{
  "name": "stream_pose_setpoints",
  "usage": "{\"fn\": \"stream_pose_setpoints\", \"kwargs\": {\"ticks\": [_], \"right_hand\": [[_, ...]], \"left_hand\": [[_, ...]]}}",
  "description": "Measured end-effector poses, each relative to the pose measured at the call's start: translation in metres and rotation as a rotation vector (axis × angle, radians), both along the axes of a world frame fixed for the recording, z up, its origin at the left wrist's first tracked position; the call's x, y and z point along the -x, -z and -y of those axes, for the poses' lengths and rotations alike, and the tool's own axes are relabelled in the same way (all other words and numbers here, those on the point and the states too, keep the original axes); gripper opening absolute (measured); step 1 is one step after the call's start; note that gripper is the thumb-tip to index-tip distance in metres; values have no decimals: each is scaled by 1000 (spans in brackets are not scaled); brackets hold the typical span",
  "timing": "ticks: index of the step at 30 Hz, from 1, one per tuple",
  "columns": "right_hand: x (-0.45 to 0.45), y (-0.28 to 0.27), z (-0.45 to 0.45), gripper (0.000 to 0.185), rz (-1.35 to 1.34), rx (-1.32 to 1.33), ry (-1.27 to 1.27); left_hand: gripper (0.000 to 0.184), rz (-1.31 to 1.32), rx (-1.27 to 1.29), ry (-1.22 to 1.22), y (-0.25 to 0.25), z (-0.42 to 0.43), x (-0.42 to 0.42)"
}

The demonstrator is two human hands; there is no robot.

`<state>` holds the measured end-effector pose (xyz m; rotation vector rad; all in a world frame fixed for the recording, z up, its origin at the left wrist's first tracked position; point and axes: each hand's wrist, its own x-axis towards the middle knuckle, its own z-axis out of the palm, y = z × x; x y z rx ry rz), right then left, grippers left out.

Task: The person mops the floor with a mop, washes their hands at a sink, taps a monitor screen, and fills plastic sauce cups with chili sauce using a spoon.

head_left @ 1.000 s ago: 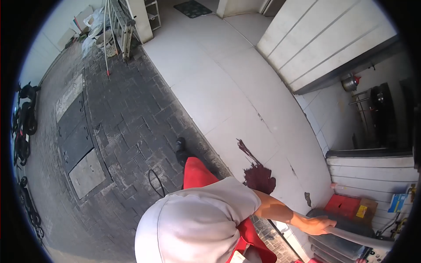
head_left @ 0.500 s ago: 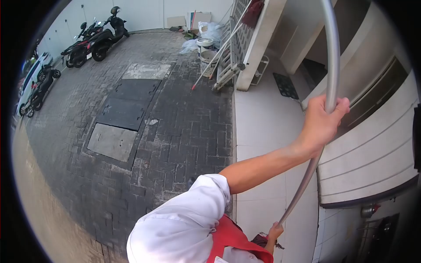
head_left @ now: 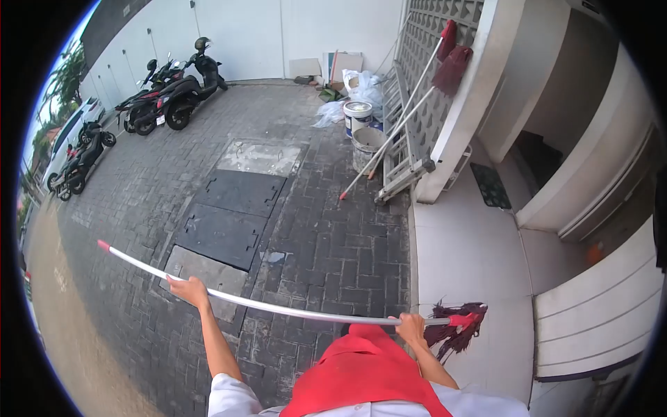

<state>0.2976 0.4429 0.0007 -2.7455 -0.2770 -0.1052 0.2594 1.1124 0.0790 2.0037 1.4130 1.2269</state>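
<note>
The mop (head_left: 299, 312) is held crosswise in front of the person, its pale pole running from a pink tip (head_left: 103, 245) on the left to a red socket and dark red strands (head_left: 455, 339) on the right. Both hands are closed around the pole: the left hand (head_left: 186, 289) grips it a little way in from the pink tip, above a light concrete slab (head_left: 207, 276), and the right hand (head_left: 410, 327) grips it near the strands. The strands show over the white tiled floor (head_left: 455, 257); whether they touch it, I cannot tell. A red apron (head_left: 361, 375) covers the person's front between the arms. Beyond the hands, dark cover plates (head_left: 226, 217) lie set in the grey paving (head_left: 333, 257). On the far right side of the paving, a metal ladder (head_left: 406, 149) and two upended mops (head_left: 453, 69) lean by a patterned wall (head_left: 445, 28), with a bucket (head_left: 367, 147) and a lidded pail (head_left: 358, 118) just beside them. A dark green mat (head_left: 490, 185) lies on the tiles near the doorway. Motorbikes (head_left: 186, 94) and a white car (head_left: 69, 139) stand at the far left.
</note>
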Motion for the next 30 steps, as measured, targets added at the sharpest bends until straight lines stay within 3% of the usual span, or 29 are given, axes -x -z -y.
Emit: {"fn": "stream_pose_setpoints", "kwargs": {"ticks": [2, 3, 4, 5, 6, 7, 9, 12, 14, 18, 25, 30], "right_hand": [[-98, -28, -47, 40, 164, 22, -137], [-147, -46, -72, 38, 229, 49, -187], [-196, -62, -95, 37, 291, 78, -240], [-250, -78, -116, 29, 335, 131, -297], [-298, -91, -130, 22, 372, 187, -354], [-349, -106, -141, 15, 418, 237, -392], [-459, -153, -151, 7, 500, 333, -464], [-604, -236, -186, 8, 499, 437, -547], [-704, -273, -209, 10, 545, 437, -592], [-893, -342, -272, 8, 640, 544, -666], [-1179, -413, -352, 13, 490, 829, -606], [-1342, -443, -318, 16, 317, 928, -528]], "left_hand": [[64, -480, 85, -223, 58, 9, -22], [52, -584, -43, -202, 95, 11, -36], [42, -666, -24, -132, 119, 18, -58], [40, -725, -14, -26, 109, 41, -94], [40, -706, -183, 83, 130, 43, -126], [42, -672, -159, 254, 117, 58, -164], [52, -649, 47, 575, 139, 40, -253], [64, -493, 29, 614, 134, 34, -394], [70, -333, 9, 635, 100, 36, -481], [69, -267, 6, 799, 47, 30, -676], [73, -220, 121, 1016, 14, -6, -1027], [76, -249, 66, 1162, 0, -7, -1230]]}}
